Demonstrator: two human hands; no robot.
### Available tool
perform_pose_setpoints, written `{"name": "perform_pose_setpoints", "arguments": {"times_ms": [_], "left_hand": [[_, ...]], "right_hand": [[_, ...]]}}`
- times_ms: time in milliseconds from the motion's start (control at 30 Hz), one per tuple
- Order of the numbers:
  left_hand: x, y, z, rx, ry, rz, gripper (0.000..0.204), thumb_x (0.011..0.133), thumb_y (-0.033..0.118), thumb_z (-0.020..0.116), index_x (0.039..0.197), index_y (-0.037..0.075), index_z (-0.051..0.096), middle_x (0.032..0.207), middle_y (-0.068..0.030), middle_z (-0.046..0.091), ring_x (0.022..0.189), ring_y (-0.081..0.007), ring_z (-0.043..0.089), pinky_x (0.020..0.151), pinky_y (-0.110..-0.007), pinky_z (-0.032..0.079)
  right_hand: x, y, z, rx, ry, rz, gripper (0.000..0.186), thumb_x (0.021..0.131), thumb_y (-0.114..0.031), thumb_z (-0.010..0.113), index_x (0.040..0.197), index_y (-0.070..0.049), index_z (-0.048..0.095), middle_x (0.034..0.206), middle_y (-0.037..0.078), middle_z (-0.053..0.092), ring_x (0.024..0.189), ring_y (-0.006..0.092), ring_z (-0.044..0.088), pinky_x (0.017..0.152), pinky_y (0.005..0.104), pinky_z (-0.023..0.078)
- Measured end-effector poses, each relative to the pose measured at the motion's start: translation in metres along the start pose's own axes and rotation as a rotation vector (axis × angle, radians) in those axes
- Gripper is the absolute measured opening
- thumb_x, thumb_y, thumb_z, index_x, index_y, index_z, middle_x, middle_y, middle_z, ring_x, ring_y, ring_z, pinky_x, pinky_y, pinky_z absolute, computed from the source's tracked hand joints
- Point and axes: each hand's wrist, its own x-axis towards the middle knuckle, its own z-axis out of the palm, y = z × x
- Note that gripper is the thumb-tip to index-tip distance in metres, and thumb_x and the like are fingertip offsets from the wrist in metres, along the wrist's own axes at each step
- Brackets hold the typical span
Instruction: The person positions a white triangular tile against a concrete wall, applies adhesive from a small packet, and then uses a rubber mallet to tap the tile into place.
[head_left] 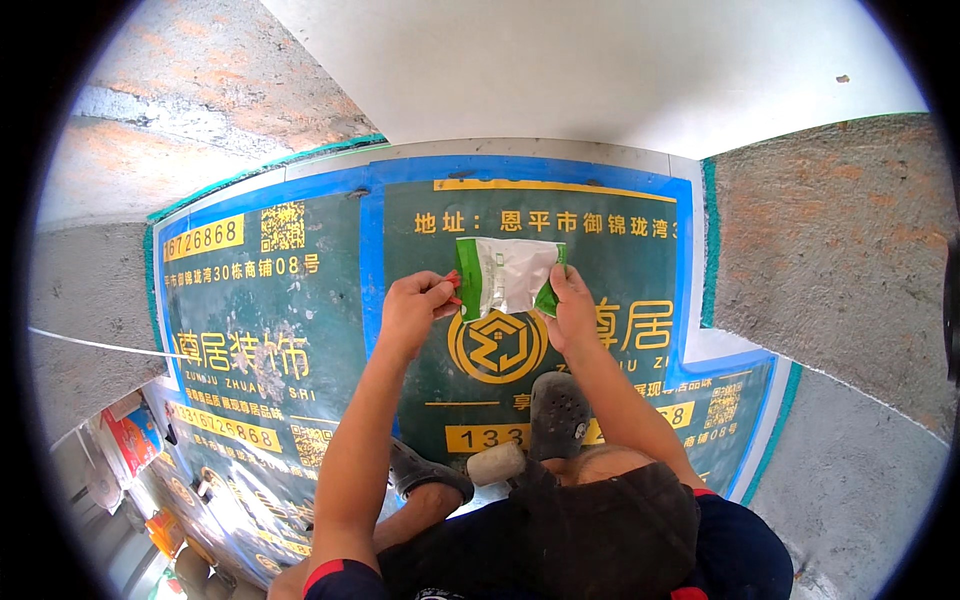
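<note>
Bright overall. I log the strongest light at 8 o'clock, its glare bleaching the dark-green printed floor sheeting [420,375]. Rough grey-and-orange plastered wall [215,70], 10 to 11 o'clock: pale wash. Crinkled white-and-green plastic packet [515,272], centre: soft sheen, reasonably sharp. Black cloth garment [455,550], 6 o'clock: dark, little detail. Straight blue tape border [520,170] bows; black vignette rings the view.

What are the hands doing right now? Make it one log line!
packet: green-and-white, held above green floor sheet | left hand: holding small red item at packet's left end | right hand: gripping packet's right end
</note>
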Motion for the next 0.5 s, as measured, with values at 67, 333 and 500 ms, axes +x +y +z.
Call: {"name": "perform_pose_setpoints", "arguments": {"times_ms": [67, 333, 500], "left_hand": [[0.002, -0.006, -0.002, -0.052, -0.011, 0.000, 0.019, 0.099, 0.014, 0.062, 0.098, -0.004, 0.068, 0.093, -0.0089, 0.069, 0.085, -0.0153, 0.068, 0.082, -0.028, 0.058], [0.005, 0.001, -0.030, -0.205, -0.063, 0.063, 0.017, 0.100, 0.013, 0.060, 0.099, -0.003, 0.065, 0.101, -0.0130, 0.070, 0.094, -0.0225, 0.070, 0.090, -0.033, 0.057], [-0.004, 0.014, -0.025, -0.015, -0.207, 0.127, 0.017, 0.099, 0.011, 0.062, 0.098, -0.005, 0.066, 0.105, -0.0140, 0.070, 0.089, -0.0211, 0.071, 0.083, -0.032, 0.059]], "right_hand": [[0.002, 0.002, -0.002, 0.001, 0.003, -0.016, 0.023, 0.103, -0.028, 0.060, 0.116, -0.009, 0.058, 0.102, 0.000, 0.063, 0.092, 0.0149, 0.064, 0.081, 0.0331, 0.053], [-0.004, 0.004, -0.004, -0.571, 0.073, -0.267, 0.028, 0.103, -0.021, 0.059, 0.125, -0.003, 0.057, 0.117, 0.008, 0.060, 0.098, 0.0180, 0.063, 0.089, 0.0349, 0.052], [-0.033, -0.023, 0.022, -1.126, 0.115, -0.931, 0.038, 0.100, -0.019, 0.063, 0.130, 0.002, 0.054, 0.129, 0.013, 0.051, 0.098, 0.0191, 0.062, 0.087, 0.0320, 0.053]]}}
